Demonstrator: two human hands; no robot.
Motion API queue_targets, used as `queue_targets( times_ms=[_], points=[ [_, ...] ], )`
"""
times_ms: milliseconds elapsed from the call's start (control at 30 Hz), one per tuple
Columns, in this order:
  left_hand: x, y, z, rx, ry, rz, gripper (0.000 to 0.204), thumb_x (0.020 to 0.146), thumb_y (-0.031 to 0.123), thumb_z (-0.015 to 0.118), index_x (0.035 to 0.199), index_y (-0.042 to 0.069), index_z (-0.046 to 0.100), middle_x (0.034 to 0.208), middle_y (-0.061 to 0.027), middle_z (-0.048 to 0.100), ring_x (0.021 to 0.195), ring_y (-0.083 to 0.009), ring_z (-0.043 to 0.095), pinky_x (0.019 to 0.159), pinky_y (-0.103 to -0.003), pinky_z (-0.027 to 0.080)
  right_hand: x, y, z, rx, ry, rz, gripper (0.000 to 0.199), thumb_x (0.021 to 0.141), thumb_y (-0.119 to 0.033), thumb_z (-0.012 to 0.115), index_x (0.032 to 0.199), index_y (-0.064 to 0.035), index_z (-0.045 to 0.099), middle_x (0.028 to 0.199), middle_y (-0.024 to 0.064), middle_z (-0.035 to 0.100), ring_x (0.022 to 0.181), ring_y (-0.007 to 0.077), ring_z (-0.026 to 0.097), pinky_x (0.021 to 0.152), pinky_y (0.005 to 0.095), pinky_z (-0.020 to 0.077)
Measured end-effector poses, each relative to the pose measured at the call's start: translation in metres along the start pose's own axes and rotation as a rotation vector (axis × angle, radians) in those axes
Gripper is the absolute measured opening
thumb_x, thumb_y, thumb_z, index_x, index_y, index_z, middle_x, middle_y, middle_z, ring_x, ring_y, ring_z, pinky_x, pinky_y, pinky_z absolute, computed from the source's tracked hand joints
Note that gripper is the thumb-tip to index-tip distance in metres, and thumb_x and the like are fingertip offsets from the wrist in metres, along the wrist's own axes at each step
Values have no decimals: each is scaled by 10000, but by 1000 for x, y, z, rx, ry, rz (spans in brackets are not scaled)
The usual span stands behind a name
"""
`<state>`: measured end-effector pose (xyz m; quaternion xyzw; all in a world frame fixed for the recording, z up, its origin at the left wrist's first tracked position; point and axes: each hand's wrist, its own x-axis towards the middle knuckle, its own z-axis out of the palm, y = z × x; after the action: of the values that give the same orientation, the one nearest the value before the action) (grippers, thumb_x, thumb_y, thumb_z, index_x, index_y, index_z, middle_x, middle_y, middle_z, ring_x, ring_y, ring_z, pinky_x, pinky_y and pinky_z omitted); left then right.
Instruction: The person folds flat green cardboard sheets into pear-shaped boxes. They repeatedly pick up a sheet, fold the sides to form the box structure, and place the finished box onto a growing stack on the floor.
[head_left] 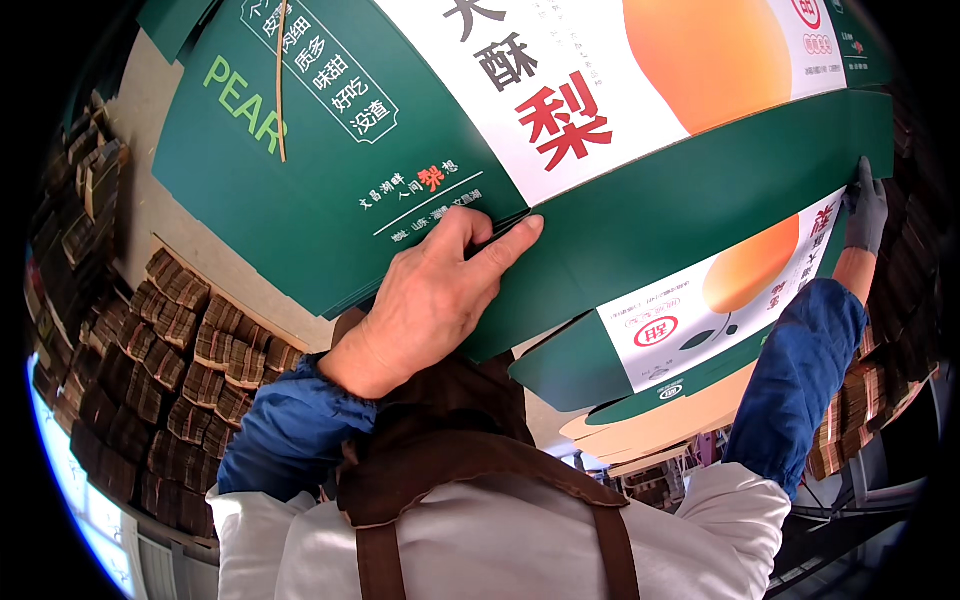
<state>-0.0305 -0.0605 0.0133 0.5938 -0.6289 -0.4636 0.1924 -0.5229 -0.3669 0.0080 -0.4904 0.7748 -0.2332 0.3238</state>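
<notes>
A large flat green and white carton blank [330, 200] printed with an orange-yellow fruit fills the upper view. My left hand [430, 300], bare, grips its lower edge, fingers curled over the green panel. My right hand [866, 208], in a grey glove, holds the same sheet at its far right edge. Both forearms wear blue sleeves. More flat printed blanks [690, 340] lie just beneath the held one, partly hidden by it.
Stacks of bundled brown cardboard pieces [170, 380] cover the left side, and more stand at the right [860, 400]. A pale board surface [150, 200] shows behind the carton. A brown apron over a white top [480, 520] fills the lower middle.
</notes>
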Motion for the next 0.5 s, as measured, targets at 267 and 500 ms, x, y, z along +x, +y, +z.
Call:
queue_targets(
  times_ms=[267,500],
  points=[
    [-1,-4,1,-7,-5,11,568,771,-52,643,1300,150,595,902,-80,487,701,-204,560,593,-324,506,-7,-4,1,-5,34,-38,288,921,-244,654,1093,-13,665,761,-58,539,599,19,423,522,193,297],
    [0,-5,1,-24,1,16,553,777,-45,645,1295,143,598,898,-84,486,708,-208,558,600,-324,505,-21,-13,6,-42,81,-127,303,921,-251,659,1097,-4,652,769,-56,549,627,21,434,549,191,313]
  ],
)
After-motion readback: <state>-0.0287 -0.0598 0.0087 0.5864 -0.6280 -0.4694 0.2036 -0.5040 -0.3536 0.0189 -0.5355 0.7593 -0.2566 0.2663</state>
